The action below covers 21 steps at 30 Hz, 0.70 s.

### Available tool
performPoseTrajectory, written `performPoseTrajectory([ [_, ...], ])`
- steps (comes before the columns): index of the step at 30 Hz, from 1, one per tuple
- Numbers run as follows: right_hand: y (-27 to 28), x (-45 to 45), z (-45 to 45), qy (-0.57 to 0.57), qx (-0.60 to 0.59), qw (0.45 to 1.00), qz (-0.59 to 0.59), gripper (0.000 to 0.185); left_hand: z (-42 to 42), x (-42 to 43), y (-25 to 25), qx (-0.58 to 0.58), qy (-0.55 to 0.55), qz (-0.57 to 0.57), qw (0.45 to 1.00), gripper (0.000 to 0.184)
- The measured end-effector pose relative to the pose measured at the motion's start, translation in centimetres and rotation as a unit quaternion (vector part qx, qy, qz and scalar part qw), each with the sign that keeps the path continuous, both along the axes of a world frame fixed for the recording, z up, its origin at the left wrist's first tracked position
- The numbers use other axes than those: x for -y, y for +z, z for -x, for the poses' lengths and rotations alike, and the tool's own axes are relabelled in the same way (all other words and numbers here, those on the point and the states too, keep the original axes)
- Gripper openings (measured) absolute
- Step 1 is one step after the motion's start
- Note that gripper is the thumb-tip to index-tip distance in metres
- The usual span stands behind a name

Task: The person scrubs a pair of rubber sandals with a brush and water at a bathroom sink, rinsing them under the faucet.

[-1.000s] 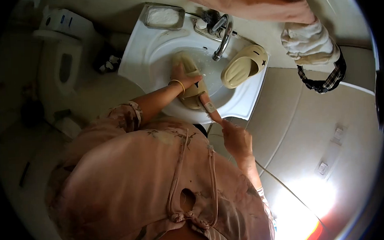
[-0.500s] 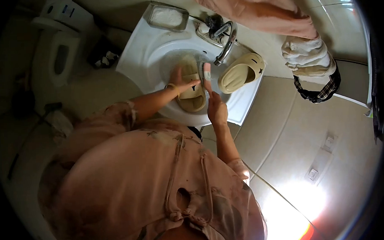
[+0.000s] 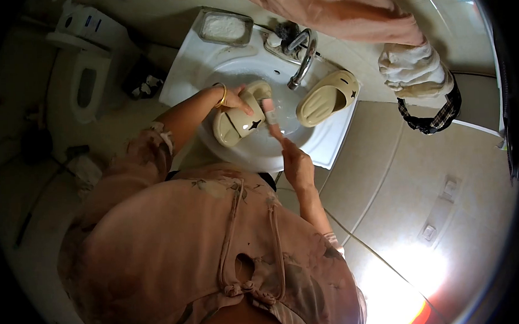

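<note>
At the far left, beyond the sink [image 3: 180, 78], stands the toilet [image 3: 86, 82] in dim light. Toward the sink's back left corner sits a shallow tray [image 3: 249, 29] with something white in it. My left hand [image 3: 235, 99] (a gold-coloured bracelet [image 3: 222, 96] circles the wrist) reaches in over the front left edge, clamped on a pale slipper [image 3: 239, 123]. That slipper is tilted inside the basin, nearer the sink's left edge than its right, its strap with the black star turned up toward me; part of it is hidden under my fingers.

Just right of it comes the brush [image 3: 270, 111], its pinkish head at the slipper's side; I cannot tell whether the bristles touch. My right hand [image 3: 298, 165] is closed around the brush handle, by the sink's front edge. A dark scrubber [image 3: 287, 29] lies along the back edge, beside the base of the chrome tap [image 3: 306, 61], whose spout bends over the basin.

A second slipper [image 3: 326, 100] rests toward the back right corner, well apart from both my hands. Farthest right, a white cloth [image 3: 415, 71] hangs above a dark patterned band [image 3: 434, 119].
</note>
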State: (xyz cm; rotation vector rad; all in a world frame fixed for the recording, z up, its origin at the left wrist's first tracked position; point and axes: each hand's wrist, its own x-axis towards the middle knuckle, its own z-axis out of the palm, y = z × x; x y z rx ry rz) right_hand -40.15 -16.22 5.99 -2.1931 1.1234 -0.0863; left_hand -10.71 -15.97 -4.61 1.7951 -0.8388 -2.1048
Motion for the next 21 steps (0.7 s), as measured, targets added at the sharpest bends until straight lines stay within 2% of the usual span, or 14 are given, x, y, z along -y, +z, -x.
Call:
performPoseTrajectory([
  [3,-5.1,0.5,-0.4,0.025,-0.012,1.0,0.001,0.033,0.0,0.9,1.7,-0.003,-0.054,-0.044,0.998,0.123],
  [4,-5.7,0.9,-1.5,0.017,-0.086,0.996,-0.012,0.031,0.1,1.1,1.3,-0.004,-0.065,-0.054,0.996,0.121],
  [7,-7.2,2.3,-5.0,-0.113,-0.15,0.98,-0.063,0.03,-0.3,1.2,-0.2,0.001,-0.13,-0.065,0.989,0.115],
  [11,-3.9,0.6,-3.4,-0.055,-0.124,0.986,-0.095,0.031,-1.6,0.7,-0.7,-0.042,-0.166,-0.085,0.982,0.106],
  [12,-3.6,-0.3,-2.5,-0.04,-0.085,0.992,-0.088,0.031,-1.5,0.2,-2.2,-0.024,-0.167,-0.033,0.985,0.09],
  [14,-3.1,-1.9,-0.8,-0.014,-0.012,0.997,-0.073,0.032,-0.3,0.4,-4.0,-0.001,-0.179,0.0,0.984,0.076],
  [17,-4.6,-1.1,-1.1,-0.035,-0.139,0.989,-0.039,0.037,1.0,1.8,-5.8,0.036,-0.193,0.06,0.979,0.059],
  [19,-6.1,0.0,-1.4,-0.063,-0.172,0.982,-0.041,0.037,1.6,2.1,-7.7,0.063,-0.197,0.096,0.974,0.051],
  [21,-5.9,0.1,-1.7,-0.055,-0.184,0.98,-0.047,0.038,1.8,3.4,-11.3,0.087,-0.268,0.161,0.946,0.043],
])
